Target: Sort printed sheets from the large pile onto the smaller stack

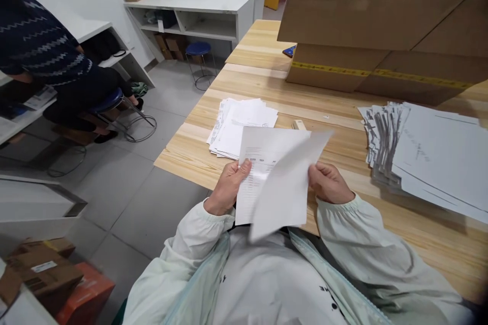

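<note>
My left hand (pixel 229 185) pinches the left edge of a printed sheet of paper (pixel 251 198), thumb on top. Over its right part curls a second sheet of paper (pixel 284 190), its visible side blank and its lower corner blurred. My right hand (pixel 330 182) grips the right side of the papers with closed fingers. Both sheets are held above the table's near edge, in front of my chest. Just beyond them lies a smaller stack of papers (pixel 238 122). Off to the right rests a thick, uneven paper stack (pixel 438 157).
On the wooden table (pixel 244 78), a large cardboard box (pixel 343 66) stands at the back right. A small beige object (pixel 299 125) lies behind the sheets. At left, a person (pixel 49 45) sits on a stool. Boxes (pixel 46 274) sit on the floor at lower left.
</note>
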